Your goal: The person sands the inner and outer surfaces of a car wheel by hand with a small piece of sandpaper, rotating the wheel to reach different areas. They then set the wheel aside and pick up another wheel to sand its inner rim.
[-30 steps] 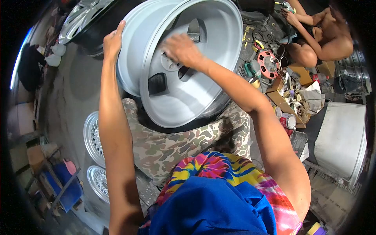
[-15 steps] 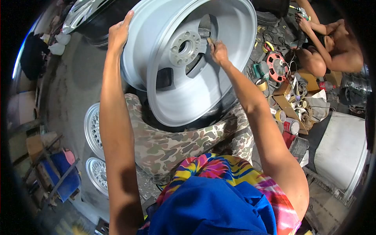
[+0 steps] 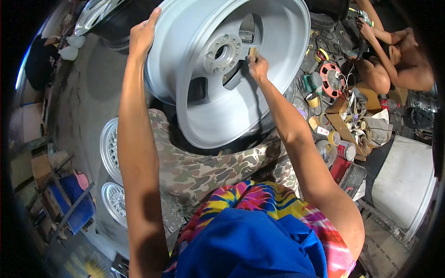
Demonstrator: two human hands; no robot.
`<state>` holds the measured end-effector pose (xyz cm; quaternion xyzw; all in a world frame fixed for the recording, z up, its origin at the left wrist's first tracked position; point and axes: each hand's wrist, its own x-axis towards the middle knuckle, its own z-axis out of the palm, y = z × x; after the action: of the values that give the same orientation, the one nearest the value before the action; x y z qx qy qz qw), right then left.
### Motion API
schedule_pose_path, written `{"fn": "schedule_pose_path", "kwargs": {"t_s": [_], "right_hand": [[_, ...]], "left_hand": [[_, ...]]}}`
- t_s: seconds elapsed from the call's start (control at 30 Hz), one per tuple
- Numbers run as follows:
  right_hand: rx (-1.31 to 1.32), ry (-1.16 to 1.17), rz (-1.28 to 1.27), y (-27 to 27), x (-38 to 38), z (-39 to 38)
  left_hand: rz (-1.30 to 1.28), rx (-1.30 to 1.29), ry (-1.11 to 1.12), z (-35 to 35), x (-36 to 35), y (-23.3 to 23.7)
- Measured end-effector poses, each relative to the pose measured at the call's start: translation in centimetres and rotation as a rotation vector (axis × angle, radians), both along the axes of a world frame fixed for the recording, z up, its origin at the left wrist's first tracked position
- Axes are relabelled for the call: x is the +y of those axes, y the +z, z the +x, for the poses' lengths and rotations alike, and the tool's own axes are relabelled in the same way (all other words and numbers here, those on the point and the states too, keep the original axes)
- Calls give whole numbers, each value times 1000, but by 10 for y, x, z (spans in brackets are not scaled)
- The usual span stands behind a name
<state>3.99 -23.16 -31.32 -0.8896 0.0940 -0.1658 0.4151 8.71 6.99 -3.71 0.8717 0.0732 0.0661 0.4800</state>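
A large grey wheel rim point(image 3: 218, 129) stands tilted in front of my camouflage-clad legs, its hub and spokes facing me. My left hand point(image 3: 143, 38) is closed on the barrel's upper left edge; the thumb shows and some fingers are hidden behind it. Inside the dish, near a spoke right of the hub, my right hand point(image 3: 258, 68) pinches a small tan piece of what looks like sandpaper point(image 3: 252, 52). Its fingers are curled around the lower end of the piece.
Two mesh-spoked wheels point(image 3: 110, 148) lie on the floor at left. On the right are tape rolls point(image 3: 333, 137), a red reel point(image 3: 332, 79), a paint can point(image 3: 346, 150) and cardboard. Beyond them a seated co-worker point(image 3: 408, 60) holds a power tool. A white panel point(image 3: 402, 183) lies lower right.
My right hand has shifted slightly in the dish, and the tan piece now points more upright. My left hand keeps its place on the rim. The whole view has moved a little.
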Motion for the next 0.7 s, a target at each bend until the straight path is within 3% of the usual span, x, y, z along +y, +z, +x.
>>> {"fn": "schedule_pose_path", "kwargs": {"t_s": [0.07, 0.13, 0.2, 0.23, 0.3, 0.33, 0.43, 0.53, 0.57, 0.67, 0.7], "right_hand": [[69, -27, 318, -41, 23, 13], [144, -97, 198, -33, 45, -1], [-36, 5, 154, -23, 51, -33], [-37, 3, 153, -20, 47, -44], [82, 318, 404, -25, 36, -59], [87, 318, 408, -26, 34, -54], [318, -38, 661, -19, 30, -18], [83, -198, 697, -46, 62, 0], [187, -150, 677, -25, 62, -10], [32, 127, 555, -12, 61, -45], [0, 100, 556, -13, 65, -44]], "left_hand": [[18, -12, -12, -2, 2, -3], [7, -5, -17, -3, 0, 1], [-5, 1, -28, 0, 0, -2], [-15, -7, -22, 3, 2, -4], [-18, -11, -16, 2, 0, -3], [-20, -5, -3, 1, -1, -3], [-5, -40, 11, 4, 4, -14], [2, -84, 8, 8, 6, -14], [-6, -84, 9, 8, 5, -13], [-7, -17, 22, 5, 6, -11], [-33, -1, 22, 6, 6, -10]]}}
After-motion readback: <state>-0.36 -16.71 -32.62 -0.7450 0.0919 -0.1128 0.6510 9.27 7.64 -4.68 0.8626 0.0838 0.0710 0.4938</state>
